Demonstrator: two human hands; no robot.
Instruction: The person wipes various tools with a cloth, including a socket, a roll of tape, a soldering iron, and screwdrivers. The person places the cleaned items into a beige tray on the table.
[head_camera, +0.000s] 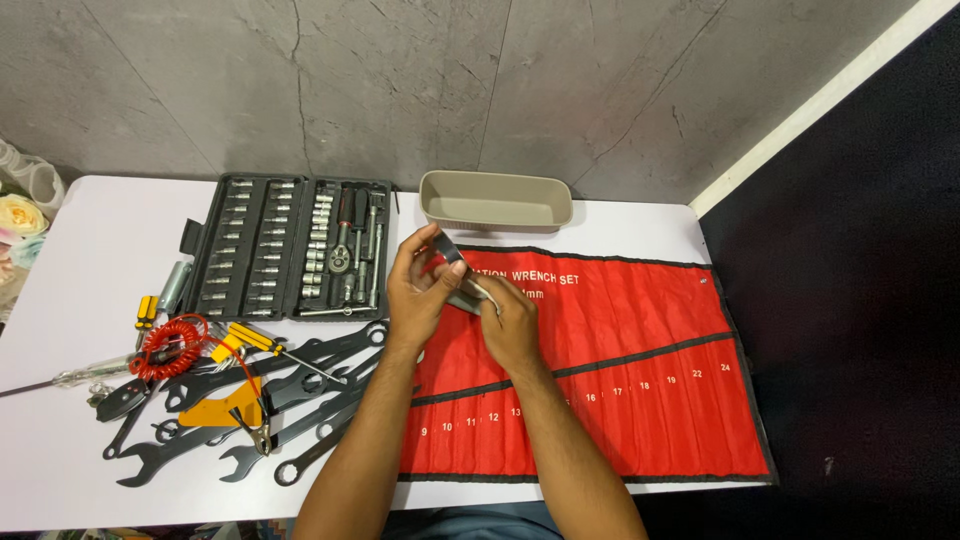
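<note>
- Left hand (418, 290): raised above the table, fingers curled around the upper end of a small dark wrench (452, 254), thumb and fingertips pinching it.
- Right hand (510, 322): closed on the lower end of the same wrench, just beside the left hand; the two hands touch.
- Wrench: held tilted in the air over the left edge of the red tool roll (620, 360); much of it is hidden by the fingers.
- Red tool roll: spread flat on the white table (100, 230), black-edged, with a row of pockets.
- Beige tray (495, 200): behind the roll, against the wall.
- Socket set case (290, 248): open, left of the hands.
- Loose dark wrenches (290, 400): heaped below the case, beside the left forearm.
- Red coiled cable (172, 345): left of the heap, near yellow-handled screwdrivers (147, 311).
</note>
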